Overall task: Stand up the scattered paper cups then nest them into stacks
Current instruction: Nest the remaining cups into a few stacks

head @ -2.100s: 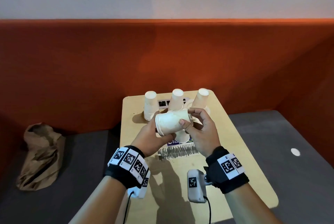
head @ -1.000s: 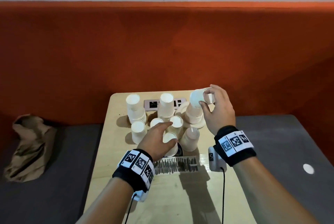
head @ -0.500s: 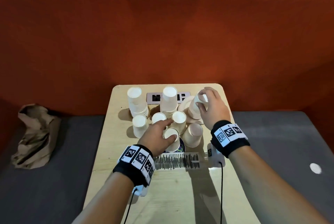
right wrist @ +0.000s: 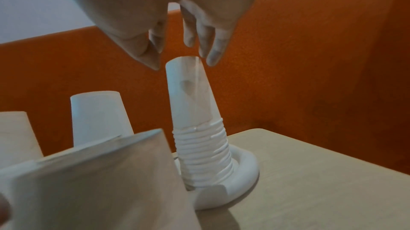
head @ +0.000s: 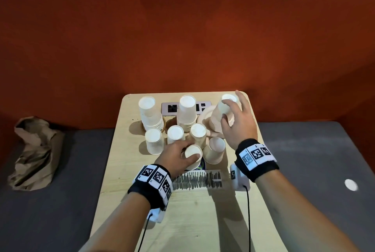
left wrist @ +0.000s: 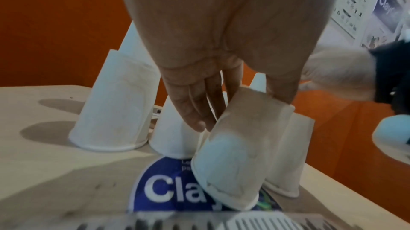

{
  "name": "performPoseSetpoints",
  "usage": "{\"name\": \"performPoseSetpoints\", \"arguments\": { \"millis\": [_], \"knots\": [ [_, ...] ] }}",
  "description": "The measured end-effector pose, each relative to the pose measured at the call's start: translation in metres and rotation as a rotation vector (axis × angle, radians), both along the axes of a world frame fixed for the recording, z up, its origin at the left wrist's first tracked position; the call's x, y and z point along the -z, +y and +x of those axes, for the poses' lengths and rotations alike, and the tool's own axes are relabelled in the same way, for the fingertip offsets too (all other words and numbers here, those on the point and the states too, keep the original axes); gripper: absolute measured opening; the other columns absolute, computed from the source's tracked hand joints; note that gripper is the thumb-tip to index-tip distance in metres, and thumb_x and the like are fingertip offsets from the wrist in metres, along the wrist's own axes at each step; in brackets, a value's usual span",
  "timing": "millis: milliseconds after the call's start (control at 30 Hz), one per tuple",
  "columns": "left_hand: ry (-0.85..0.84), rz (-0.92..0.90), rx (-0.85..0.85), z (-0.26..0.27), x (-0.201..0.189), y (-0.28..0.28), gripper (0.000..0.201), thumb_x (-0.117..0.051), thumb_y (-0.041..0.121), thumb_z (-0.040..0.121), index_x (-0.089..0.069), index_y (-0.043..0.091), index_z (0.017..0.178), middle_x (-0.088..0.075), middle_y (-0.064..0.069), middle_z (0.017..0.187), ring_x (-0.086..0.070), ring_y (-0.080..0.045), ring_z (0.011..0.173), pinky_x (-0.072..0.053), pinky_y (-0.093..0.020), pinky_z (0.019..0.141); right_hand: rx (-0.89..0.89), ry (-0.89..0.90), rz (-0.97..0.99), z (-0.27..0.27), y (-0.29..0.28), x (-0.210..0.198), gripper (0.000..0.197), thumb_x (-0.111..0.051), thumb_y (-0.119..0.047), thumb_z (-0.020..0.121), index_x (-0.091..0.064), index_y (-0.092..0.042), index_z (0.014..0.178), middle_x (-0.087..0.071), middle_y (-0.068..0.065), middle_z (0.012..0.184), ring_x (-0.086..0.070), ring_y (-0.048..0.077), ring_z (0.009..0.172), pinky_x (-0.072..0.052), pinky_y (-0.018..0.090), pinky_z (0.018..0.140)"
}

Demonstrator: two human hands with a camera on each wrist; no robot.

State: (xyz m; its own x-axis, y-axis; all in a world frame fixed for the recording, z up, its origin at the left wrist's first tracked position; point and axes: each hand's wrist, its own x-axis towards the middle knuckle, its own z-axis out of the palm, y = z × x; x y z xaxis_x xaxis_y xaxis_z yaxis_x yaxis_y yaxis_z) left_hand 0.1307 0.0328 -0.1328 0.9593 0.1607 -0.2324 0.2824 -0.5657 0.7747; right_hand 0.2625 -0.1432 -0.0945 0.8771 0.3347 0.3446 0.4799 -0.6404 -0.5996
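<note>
right hand [head: 237, 121]: fingers spread loose just above the right stack [right wrist: 199, 128], holding nothing; 0.5 s ago it was curled on the top cup there.
right stack: upside-down cups nested, standing on a white plate [right wrist: 241, 177] at the far right of the bench [head: 203, 221].
left hand [head: 176, 154]: pinches an upside-down cup [left wrist: 235, 155] by its top, as 0.5 s ago; that cup is now tilted, near rim on the blue sticker [left wrist: 168, 191].
other stacks: left stack [head: 151, 115] and middle stack [head: 186, 113] at the far edge, unchanged.
loose cups: four singles upside down, e.g. [head: 153, 143], crowded just beside the pinched cup.
around: brown paper bag [head: 34, 152] on the grey seat, well apart.
hidden: socket strip [head: 172, 108] partly behind the middle stack; cup count per stack unreadable.
</note>
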Motion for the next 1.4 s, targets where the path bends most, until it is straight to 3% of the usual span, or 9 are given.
{"name": "performPoseSetpoints", "arguments": {
  "millis": [100,233,467,600,700,1033,1167,1267,1400],
  "knots": [
    [-0.007,-0.086,-0.046,-0.006,0.009,0.000,0.034,-0.064,0.046,0.089,-0.064,0.033,0.121,-0.068,0.017,0.109,-0.062,-0.003,0.102,-0.051,-0.036,0.095,0.027,-0.094,0.087,-0.016,-0.007,0.002,0.029,-0.067,-0.009,0.081,-0.065,-0.016,0.108,-0.051,0.003,0.135,-0.051,0.020,0.120,-0.043,0.035,0.102],
    [0.000,-0.202,-0.068,-0.010,0.019,-0.001,0.031,-0.062,0.056,0.087,-0.065,0.037,0.111,-0.069,0.017,0.104,-0.062,-0.001,0.100,-0.053,-0.036,0.092,-0.119,-0.020,0.030,-0.040,-0.013,0.009,0.015,-0.066,-0.018,0.082,-0.063,-0.018,0.096,-0.057,-0.006,0.110,-0.059,0.013,0.094,-0.053,0.033,0.082],
    [0.001,-0.251,-0.059,-0.017,0.031,-0.004,0.092,-0.054,0.087,0.065,-0.055,0.025,0.133,-0.064,0.007,0.124,-0.058,-0.008,0.115,-0.046,-0.031,0.102,-0.225,0.164,-0.208,-0.052,-0.021,0.033,0.035,-0.070,-0.035,0.080,-0.063,-0.022,0.112,-0.056,-0.008,0.121,-0.058,0.013,0.107,-0.047,0.025,0.090],
    [0.068,-0.203,-0.071,-0.021,0.033,-0.007,0.075,-0.080,0.060,0.064,-0.056,0.031,0.129,-0.064,0.015,0.120,-0.059,-0.003,0.110,-0.048,-0.025,0.096,-0.225,0.230,-0.253,-0.058,-0.026,0.043,0.035,-0.071,-0.029,0.081,-0.062,-0.026,0.114,-0.054,-0.010,0.125,-0.058,0.013,0.107,-0.047,0.024,0.088],
    [0.074,-0.093,-0.071,-0.020,0.041,-0.008,0.068,-0.084,0.047,0.067,-0.055,0.032,0.127,-0.063,0.014,0.121,-0.058,-0.008,0.112,-0.049,-0.030,0.097,-0.199,0.271,-0.249,-0.067,-0.029,0.047,0.040,-0.071,-0.028,0.082,-0.058,-0.030,0.119,-0.052,-0.013,0.128,-0.058,0.013,0.101,-0.045,0.023,0.079],
    [0.025,-0.020,-0.049,-0.030,0.043,-0.015,0.066,-0.077,0.059,0.064,-0.057,0.037,0.123,-0.059,0.015,0.122,-0.056,-0.009,0.111,-0.048,-0.035,0.098,-0.129,0.342,-0.173,-0.083,-0.033,0.056,0.044,-0.073,-0.030,0.084,-0.055,-0.036,0.124,-0.051,-0.016,0.130,-0.060,0.014,0.101,-0.050,0.029,0.082],
    [0.022,-0.079,-0.156,-0.044,0.032,-0.011,0.057,-0.084,0.044,0.061,-0.057,0.037,0.110,-0.064,0.017,0.105,-0.062,-0.004,0.095,-0.051,-0.019,0.075,-0.115,0.342,-0.173,-0.086,-0.032,0.055,0.045,-0.072,-0.028,0.085,-0.054,-0.036,0.126,-0.050,-0.014,0.132,-0.059,0.015,0.104,-0.048,0.028,0.082],
    [0.036,-0.080,-0.187,-0.055,0.027,-0.002,0.055,-0.085,0.037,0.061,-0.052,0.035,0.105,-0.063,0.013,0.098,-0.062,-0.004,0.085,-0.052,-0.016,0.060,-0.091,0.343,-0.164,-0.090,-0.029,0.056,0.045,-0.072,-0.028,0.085,-0.054,-0.035,0.125,-0.051,-0.012,0.130,-0.059,0.017,0.104,-0.045,0.027,0.081],
    [0.038,-0.096,-0.276,-0.066,0.022,0.016,0.058,-0.084,0.046,0.053,-0.051,0.042,0.100,-0.064,0.013,0.098,-0.065,-0.013,0.085,-0.061,-0.037,0.068,-0.053,0.353,-0.160,-0.096,-0.021,0.053,0.044,-0.073,-0.027,0.083,-0.055,-0.034,0.123,-0.051,-0.010,0.129,-0.060,0.021,0.102,-0.044,0.027,0.079]
  ]
}}
